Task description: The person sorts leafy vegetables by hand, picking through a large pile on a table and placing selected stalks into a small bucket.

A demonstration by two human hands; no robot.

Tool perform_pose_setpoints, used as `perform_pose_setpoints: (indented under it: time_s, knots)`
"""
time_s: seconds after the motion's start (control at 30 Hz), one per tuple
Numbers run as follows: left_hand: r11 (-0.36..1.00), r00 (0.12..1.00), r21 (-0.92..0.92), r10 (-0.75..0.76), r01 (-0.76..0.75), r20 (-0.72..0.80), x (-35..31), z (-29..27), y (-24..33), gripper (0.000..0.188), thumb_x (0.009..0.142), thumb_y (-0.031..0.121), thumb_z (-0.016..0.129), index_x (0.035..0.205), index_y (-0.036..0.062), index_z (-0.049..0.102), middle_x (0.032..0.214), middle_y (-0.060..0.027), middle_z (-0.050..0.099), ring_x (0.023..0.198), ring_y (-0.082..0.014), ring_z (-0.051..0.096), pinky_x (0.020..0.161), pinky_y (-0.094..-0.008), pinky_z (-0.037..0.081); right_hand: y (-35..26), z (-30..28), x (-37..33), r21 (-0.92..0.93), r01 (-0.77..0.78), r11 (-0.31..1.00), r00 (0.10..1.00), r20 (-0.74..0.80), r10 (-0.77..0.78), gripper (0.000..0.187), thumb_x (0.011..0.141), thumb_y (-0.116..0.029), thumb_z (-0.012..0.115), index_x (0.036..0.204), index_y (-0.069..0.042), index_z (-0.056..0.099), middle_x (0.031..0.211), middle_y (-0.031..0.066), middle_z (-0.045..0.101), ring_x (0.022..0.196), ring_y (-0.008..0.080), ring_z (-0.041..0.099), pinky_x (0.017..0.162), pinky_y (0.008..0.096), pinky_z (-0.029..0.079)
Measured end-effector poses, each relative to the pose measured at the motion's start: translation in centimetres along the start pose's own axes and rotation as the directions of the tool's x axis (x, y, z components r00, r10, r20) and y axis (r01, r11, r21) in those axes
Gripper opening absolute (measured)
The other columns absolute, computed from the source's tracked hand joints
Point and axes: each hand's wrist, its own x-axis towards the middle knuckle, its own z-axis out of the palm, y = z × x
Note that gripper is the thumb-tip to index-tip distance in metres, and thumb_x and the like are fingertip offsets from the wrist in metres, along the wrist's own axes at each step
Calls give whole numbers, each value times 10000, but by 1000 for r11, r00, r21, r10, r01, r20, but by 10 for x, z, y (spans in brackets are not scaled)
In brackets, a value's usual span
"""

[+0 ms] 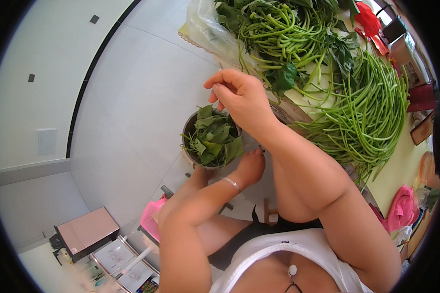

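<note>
My right hand [239,95] is raised above a round bucket [186,129] of loose green leaves [212,136]. Its fingers are curled and the thumb lies close to the index finger; anything between them is too small to see. Lower down, beside the bucket's right rim, my left hand [252,166] is closed, with a bracelet at the wrist. A tiny dark tip shows at its fingers, but what it grips is hidden. To the right, on the table, lie a heap of leafy green stems [278,36] and a spread pile of long, mostly bare stems [357,117].
A clear plastic bag [203,27] hangs at the table's far left corner. Along the table's right side are a red bag [367,19], a phone [422,128] and a pink cloth [402,207]. A pink-topped box [88,232] and a pink stool or chair [151,217] stand at lower left.
</note>
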Motion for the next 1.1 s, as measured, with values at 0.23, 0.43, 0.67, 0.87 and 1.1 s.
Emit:
perform_pose_setpoints:
  time_s: [0.23,0.43,0.67,0.87,1.1]
  knots:
    - [901,842,49,-382,431,-382,-76,-58,-55,540,813,115,555,1318,-44,446,1389,-186,427,1261,-385,438,1023,-519,366,1,23,-9,-62,5,998,998,70,-1,193,844,-85,505,922,-4,663,737,92,665,676,165,611,655,311,483]
    - [784,809,-245,-588,570,1,-48,19,-144,577,838,121,524,1407,103,426,1485,-98,366,1362,-382,335,1047,-579,338,-6,30,-12,-106,-59,993,988,133,73,153,881,-65,530,940,8,651,740,33,630,659,79,560,617,240,482]
    - [754,762,-128,-620,644,185,-7,38,-159,523,849,143,523,1367,90,467,1415,-118,437,1319,-350,393,1029,-573,363,-8,22,-1,-131,-22,991,993,116,37,162,880,-69,527,942,1,659,726,34,632,653,90,560,626,244,485]
    - [812,820,-125,-554,570,142,-12,-3,-152,396,833,179,547,1223,139,602,1238,-134,609,1156,-340,566,1007,-570,377,-1,13,0,-339,98,936,994,88,-72,188,831,-106,550,945,-17,670,773,165,666,740,249,656,712,345,514]
    - [910,858,-6,-394,415,-329,-47,-54,-125,273,848,223,576,1106,152,628,976,-132,699,899,-340,666,690,-482,507,8,29,-5,-432,123,894,983,176,-50,165,819,-126,532,862,-53,674,853,167,675,814,371,629,726,460,506]
